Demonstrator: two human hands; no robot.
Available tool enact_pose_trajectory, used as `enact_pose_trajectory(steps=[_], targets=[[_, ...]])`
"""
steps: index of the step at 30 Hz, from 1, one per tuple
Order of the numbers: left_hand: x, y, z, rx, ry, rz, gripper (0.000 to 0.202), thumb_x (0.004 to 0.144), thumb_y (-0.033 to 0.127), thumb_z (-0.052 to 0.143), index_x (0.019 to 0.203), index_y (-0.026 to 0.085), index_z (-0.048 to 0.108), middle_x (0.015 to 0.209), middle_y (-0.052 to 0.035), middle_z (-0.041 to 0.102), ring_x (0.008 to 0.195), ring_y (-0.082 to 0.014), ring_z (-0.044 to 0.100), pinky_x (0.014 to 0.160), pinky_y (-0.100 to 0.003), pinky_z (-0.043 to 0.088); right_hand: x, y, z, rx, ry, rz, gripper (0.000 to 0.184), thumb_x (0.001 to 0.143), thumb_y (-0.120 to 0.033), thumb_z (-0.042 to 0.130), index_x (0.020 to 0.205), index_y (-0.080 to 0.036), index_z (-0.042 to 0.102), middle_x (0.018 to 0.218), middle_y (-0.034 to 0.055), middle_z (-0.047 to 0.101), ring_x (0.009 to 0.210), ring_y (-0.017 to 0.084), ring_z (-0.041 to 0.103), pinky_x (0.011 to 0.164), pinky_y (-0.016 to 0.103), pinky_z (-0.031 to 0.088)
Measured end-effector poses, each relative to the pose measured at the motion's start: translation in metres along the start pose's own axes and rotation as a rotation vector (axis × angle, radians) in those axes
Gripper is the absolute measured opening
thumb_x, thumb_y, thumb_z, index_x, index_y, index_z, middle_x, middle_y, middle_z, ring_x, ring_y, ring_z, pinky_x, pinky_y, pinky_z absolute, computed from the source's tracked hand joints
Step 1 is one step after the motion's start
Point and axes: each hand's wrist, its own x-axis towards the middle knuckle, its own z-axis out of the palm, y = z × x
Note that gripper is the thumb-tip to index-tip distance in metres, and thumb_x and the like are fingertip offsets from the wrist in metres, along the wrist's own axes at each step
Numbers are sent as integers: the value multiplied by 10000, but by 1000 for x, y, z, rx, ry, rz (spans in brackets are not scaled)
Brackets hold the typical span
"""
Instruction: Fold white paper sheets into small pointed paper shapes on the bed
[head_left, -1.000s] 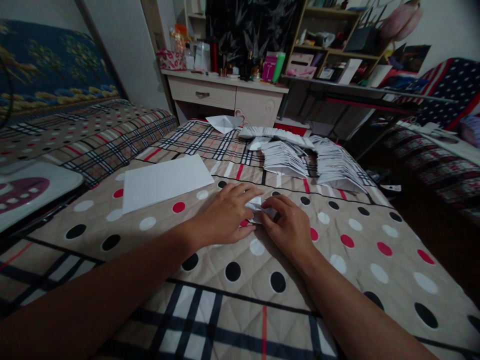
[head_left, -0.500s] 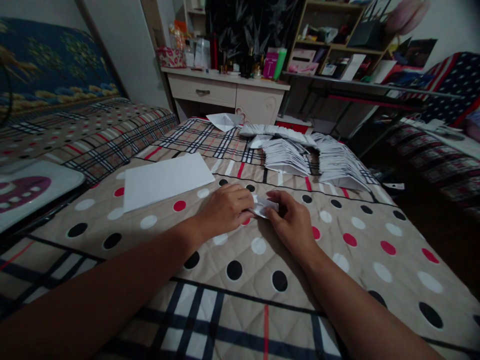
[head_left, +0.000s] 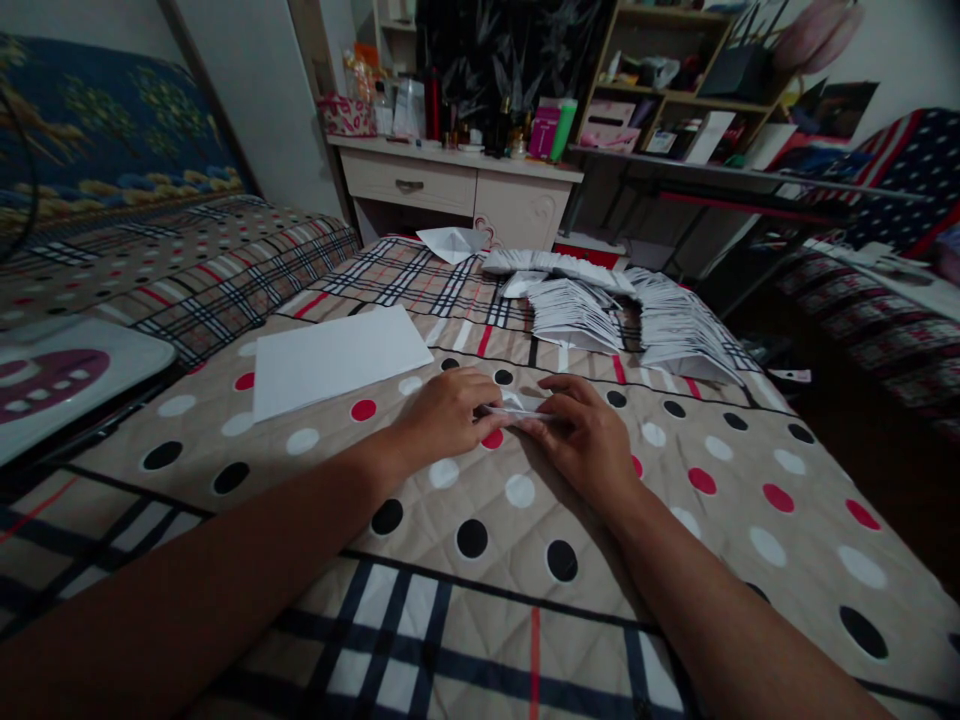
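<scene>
Both the left hand (head_left: 446,415) and right hand (head_left: 589,440) pinch the folded paper (head_left: 517,409), now pressed flatter on the quilt (head_left: 750,470) than before, so that crease looks set

Dim indoor light, overall underexposed. Forearms nearly black at the bottom edge. Wide-angle bending at the edges; centre sharp.

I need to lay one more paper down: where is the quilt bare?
Bare: the quilt right of the right hand, and between the left hand and the white sheet. Crowded: the far end, stacks of folded paper.
</scene>
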Motion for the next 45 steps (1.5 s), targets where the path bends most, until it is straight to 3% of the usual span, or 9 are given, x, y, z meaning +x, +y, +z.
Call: enact_pose_trajectory(steps=[6,10,12,19,22,26,30,39,45], targets=[[0,3,-1,-38,19,-105,271,746,280,767,932,187,594,844,-1,653,785,-162,610,735,-294,468,1,2,1,86,-57,-43,142,822,-224,667,689,-193,627,1059,69,710,908,218,673,754,339,506],[3,5,1,-126,99,-168,737,627,249,854,1267,203,491,1191,-83,609,1080,-219,597,918,-349,486,0,1,6,191,-52,-54,192,808,-197,677,640,-192,586,1051,82,717,919,221,680,767,341,514],[3,4,2,-190,84,-209,863,583,259,879,1333,207,455,1211,-92,622,1109,-233,602,949,-371,485,-1,0,7,217,-31,-80,209,801,-189,684,623,-188,576,1058,93,710,898,217,684,728,323,518],[0,-7,2,-273,-25,-122,364,664,261,829,1003,204,710,1036,-51,704,948,-196,664,860,-323,517,-5,-2,7,195,-28,-178,81,826,-145,644,767,-189,679,1119,97,670,915,203,674,706,291,529],[1,-8,-6,-207,-106,-88,377,669,281,824,1025,209,721,1044,-47,706,926,-190,667,842,-310,519,-4,-2,7,128,-40,-239,117,843,-118,607,849,-194,696,1118,101,678,930,209,663,732,313,534],[4,0,-20,30,-231,-64,379,691,412,796,1029,254,730,1102,-37,695,983,-224,649,859,-344,498,-1,-2,8,79,-30,-360,152,823,-78,597,755,-198,662,993,71,716,925,220,630,785,361,518],[7,8,-28,186,-296,-10,353,735,507,733,1008,284,742,1126,-44,684,1080,-276,596,918,-410,447,0,-1,8,95,-48,-356,176,824,-81,599,713,-210,644,955,50,721,912,208,617,777,352,509],[13,9,-36,245,-343,45,280,710,435,772,966,322,756,954,-35,705,988,-263,607,910,-409,393,-1,-4,9,-122,-77,-342,160,861,-147,601,756,-232,687,836,32,733,968,244,582,799,389,450],[12,0,-33,29,-344,-62,324,630,380,834,933,298,750,973,-18,692,914,-220,635,805,-326,455,-2,-9,7,-168,-32,-400,128,856,-154,616,818,-240,703,821,18,734,984,257,597,805,401,417]])
